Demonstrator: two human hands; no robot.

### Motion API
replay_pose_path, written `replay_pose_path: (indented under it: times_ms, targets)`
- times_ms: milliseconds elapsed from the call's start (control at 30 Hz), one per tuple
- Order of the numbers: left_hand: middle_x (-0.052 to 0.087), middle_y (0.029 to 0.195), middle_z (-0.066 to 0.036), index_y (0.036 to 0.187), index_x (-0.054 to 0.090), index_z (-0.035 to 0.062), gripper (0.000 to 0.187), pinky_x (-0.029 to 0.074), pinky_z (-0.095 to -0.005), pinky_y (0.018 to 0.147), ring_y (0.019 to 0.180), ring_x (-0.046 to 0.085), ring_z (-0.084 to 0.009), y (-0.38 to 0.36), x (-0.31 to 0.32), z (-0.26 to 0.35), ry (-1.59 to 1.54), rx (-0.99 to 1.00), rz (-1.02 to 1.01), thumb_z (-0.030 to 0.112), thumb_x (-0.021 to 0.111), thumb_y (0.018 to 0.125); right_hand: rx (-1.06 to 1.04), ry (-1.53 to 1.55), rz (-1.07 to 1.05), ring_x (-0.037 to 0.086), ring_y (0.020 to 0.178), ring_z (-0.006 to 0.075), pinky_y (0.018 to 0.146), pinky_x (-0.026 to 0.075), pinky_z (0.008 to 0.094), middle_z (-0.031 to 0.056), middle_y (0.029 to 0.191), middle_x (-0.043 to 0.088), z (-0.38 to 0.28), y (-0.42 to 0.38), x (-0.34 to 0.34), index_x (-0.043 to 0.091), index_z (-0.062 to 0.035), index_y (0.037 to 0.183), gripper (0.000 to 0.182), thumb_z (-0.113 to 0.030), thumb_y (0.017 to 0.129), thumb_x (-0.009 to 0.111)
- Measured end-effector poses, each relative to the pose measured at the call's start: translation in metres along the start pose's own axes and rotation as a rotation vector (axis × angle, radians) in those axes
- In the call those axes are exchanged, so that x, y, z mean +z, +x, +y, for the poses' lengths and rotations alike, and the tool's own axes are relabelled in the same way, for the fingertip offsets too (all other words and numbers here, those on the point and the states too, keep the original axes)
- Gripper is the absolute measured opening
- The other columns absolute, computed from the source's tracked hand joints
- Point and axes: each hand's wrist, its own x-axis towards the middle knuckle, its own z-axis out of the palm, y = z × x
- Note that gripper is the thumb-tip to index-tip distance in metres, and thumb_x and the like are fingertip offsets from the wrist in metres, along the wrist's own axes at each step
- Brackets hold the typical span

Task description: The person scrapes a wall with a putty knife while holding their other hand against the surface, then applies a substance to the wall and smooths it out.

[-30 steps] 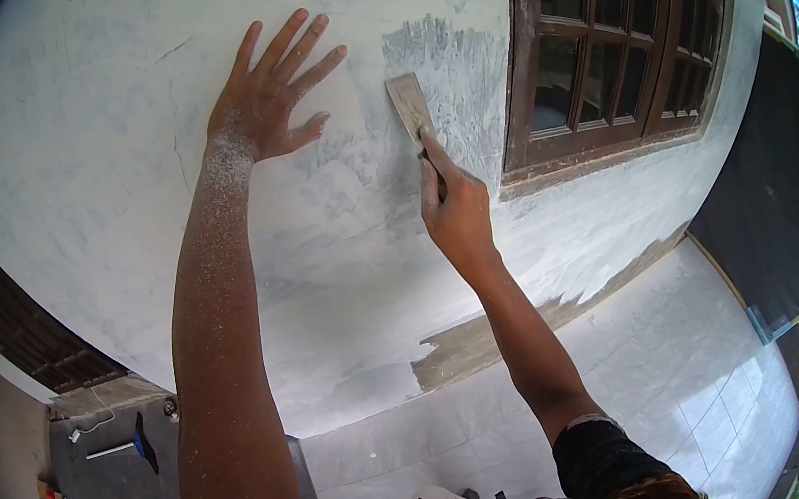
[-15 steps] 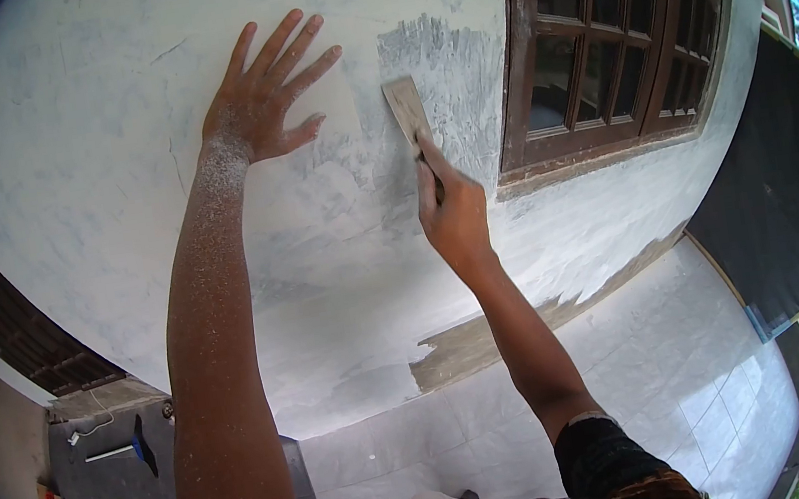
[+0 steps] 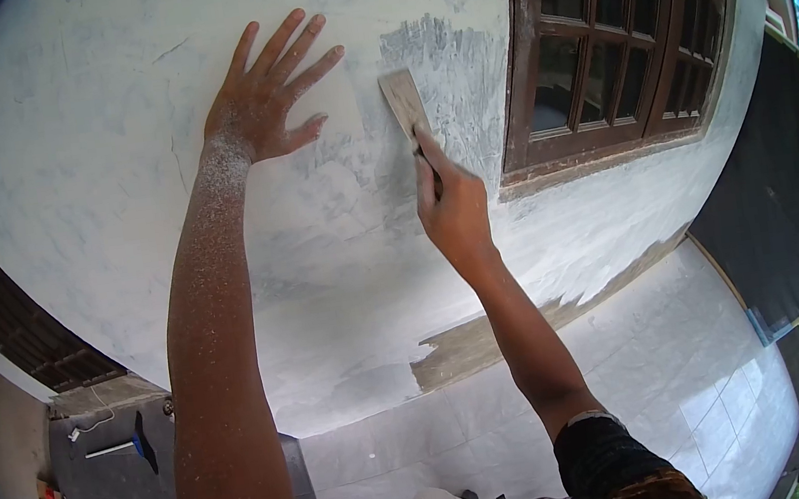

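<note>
My left hand [image 3: 270, 95] lies flat against the white-plastered wall [image 3: 106, 167] with its fingers spread, and pale dust coats the wrist and forearm. In my right hand [image 3: 453, 197] is a putty knife [image 3: 403, 103], held by its handle with the forefinger stretched along it. The wide blade points up and rests on the wall, just left of a greyer, streaky patch [image 3: 457, 75]. Most of the handle is hidden in my fingers.
A brown wooden window [image 3: 588, 73] with several panes sits right of the blade. Bare grey plaster [image 3: 473, 346] shows low on the wall, above the tiled floor [image 3: 376, 454]. A broom-like tool [image 3: 143, 445] lies at lower left; a black sheet [image 3: 775, 190] hangs at right.
The putty knife's blade has shifted slightly up and to the left across the wall. My left hand stays in the same place.
</note>
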Motion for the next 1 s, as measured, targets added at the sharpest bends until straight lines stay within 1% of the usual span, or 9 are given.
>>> replay_pose_path:
  times_ms: [133, 200, 300, 400, 433, 533, 767, 933, 1000]
  targets:
    - [0.016, 0.164, -0.003, 0.153, 0.025, 0.036, 0.095, 0.004, -0.0572, 0.122, 0.151, 0.01, -0.023, 0.0, 0.003, 0.001, -0.025, 0.005, 0.04, 0.065, 0.069, 0.074, -0.011, 0.074, 0.019, 0.059, 0.06, 0.0368, 0.058, 0.046, 0.0449, 0.0212, 0.067, 0.059, 0.002, -0.012, 0.003, 0.056, -0.0037, 0.135, 0.039, -0.01, 0.096, 0.055]
    - [0.016, 0.164, -0.003, 0.153, 0.025, 0.036, 0.095, 0.004, -0.0575, 0.122, 0.151, 0.011, -0.0233, 0.001, 0.002, 0.001, -0.002, -0.003, 0.019, 0.066, 0.069, 0.074, 0.076, 0.016, -0.046, 0.063, 0.065, 0.0376, 0.062, 0.049, 0.045, 0.0234, 0.073, 0.063, -0.015, 0.011, -0.004, 0.056, -0.0044, 0.135, 0.04, -0.01, 0.096, 0.055]
    - [0.016, 0.164, -0.003, 0.153, 0.025, 0.0362, 0.095, 0.004, -0.0576, 0.121, 0.151, 0.01, -0.0234, 0.001, 0.0, 0.0, 0.012, -0.003, -0.011, 0.066, 0.068, 0.074, 0.066, -0.039, -0.075, 0.065, 0.067, 0.0383, 0.063, 0.051, 0.0449, 0.0239, 0.076, 0.065, -0.012, 0.007, -0.002, 0.055, -0.0046, 0.135, 0.04, -0.01, 0.096, 0.055]
    - [0.015, 0.164, -0.003, 0.153, 0.025, 0.0363, 0.095, 0.004, -0.0577, 0.121, 0.151, 0.01, -0.0233, 0.0, 0.002, 0.0, -0.005, 0.005, 0.026, 0.066, 0.069, 0.074, 0.037, 0.033, -0.032, 0.064, 0.065, 0.0384, 0.062, 0.05, 0.0449, 0.0232, 0.075, 0.064, -0.003, -0.019, 0.003, 0.056, -0.0038, 0.134, 0.039, -0.01, 0.096, 0.055]
    - [0.015, 0.164, -0.003, 0.153, 0.025, 0.0363, 0.095, 0.004, -0.0577, 0.121, 0.151, 0.01, -0.0233, 0.001, 0.002, -0.002, -0.002, 0.006, 0.027, 0.066, 0.069, 0.074, 0.05, 0.051, -0.024, 0.063, 0.064, 0.0382, 0.06, 0.049, 0.0454, 0.0219, 0.071, 0.063, -0.003, -0.018, 0.005, 0.057, -0.0031, 0.133, 0.038, -0.009, 0.096, 0.055]
    - [0.015, 0.164, -0.003, 0.153, 0.024, 0.0364, 0.095, 0.004, -0.0577, 0.121, 0.151, 0.01, -0.0233, 0.001, 0.002, 0.001, -0.004, -0.002, 0.007, 0.066, 0.069, 0.074, 0.078, 0.006, -0.056, 0.064, 0.065, 0.0386, 0.061, 0.05, 0.0451, 0.0237, 0.074, 0.064, -0.011, 0.002, 0.003, 0.057, -0.0028, 0.133, 0.038, -0.008, 0.095, 0.056]
    - [0.015, 0.164, -0.003, 0.153, 0.024, 0.0361, 0.094, 0.004, -0.0574, 0.121, 0.151, 0.01, -0.0232, 0.002, -0.001, -0.001, 0.023, -0.006, -0.004, 0.066, 0.068, 0.075, 0.042, 0.046, -0.031, 0.062, 0.062, 0.0385, 0.06, 0.049, 0.0446, 0.0246, 0.072, 0.062, -0.004, -0.019, 0.005, 0.057, -0.0016, 0.132, 0.038, -0.009, 0.095, 0.056]
    - [0.015, 0.164, -0.003, 0.153, 0.025, 0.036, 0.093, 0.005, -0.0568, 0.122, 0.151, 0.009, -0.0229, 0.002, -0.002, 0.001, 0.03, -0.018, -0.032, 0.067, 0.066, 0.076, 0.125, 0.047, -0.069, 0.063, 0.061, 0.0368, 0.058, 0.049, 0.044, 0.0236, 0.07, 0.061, -0.024, 0.002, 0.001, 0.057, -0.0036, 0.133, 0.038, -0.009, 0.095, 0.057]
    - [0.015, 0.164, -0.002, 0.153, 0.025, 0.0361, 0.093, 0.005, -0.0567, 0.122, 0.151, 0.009, -0.0225, 0.0, -0.003, 0.001, 0.007, -0.008, -0.005, 0.066, 0.067, 0.076, 0.125, 0.046, -0.078, 0.063, 0.06, 0.0365, 0.058, 0.049, 0.0433, 0.0232, 0.069, 0.061, -0.019, -0.016, 0.002, 0.057, -0.0042, 0.133, 0.038, -0.009, 0.095, 0.056]
